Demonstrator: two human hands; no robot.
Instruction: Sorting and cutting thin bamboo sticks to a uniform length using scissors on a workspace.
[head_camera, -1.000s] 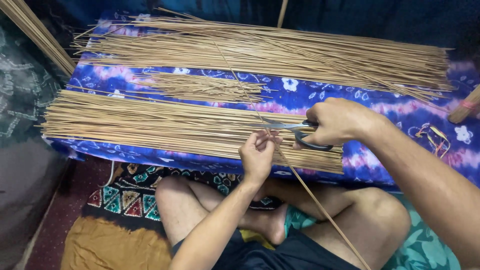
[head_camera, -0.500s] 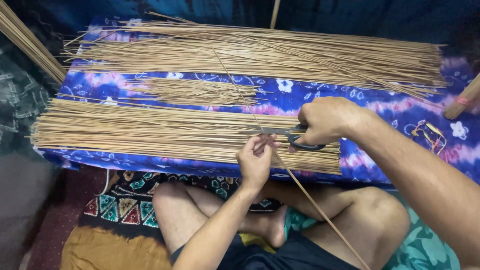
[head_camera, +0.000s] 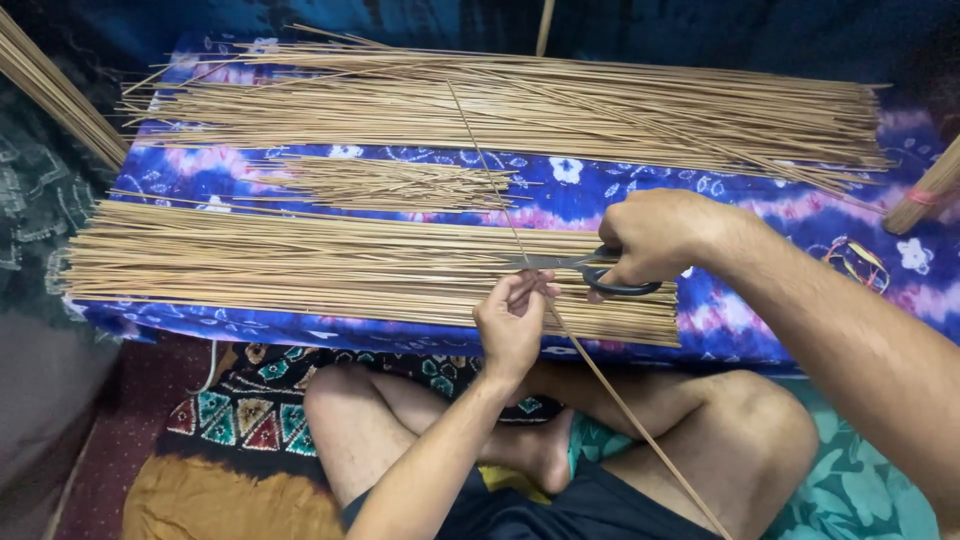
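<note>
My left hand pinches a long thin stick that runs from my lap up across the piles. My right hand grips black-handled scissors, their blades pointing left at the stick just above my left fingers. Both hands hover over the near pile of cut sticks, which lies on a blue floral cloth.
A bigger pile of long sticks lies at the far edge of the cloth. A small heap of short pieces sits between the piles. Stick bundles lean in at left and right. My crossed legs rest on patterned mats.
The long stick has swung up so that its far end now reaches across the far pile. Both hands stay close together at the near pile, the scissors at the stick.
</note>
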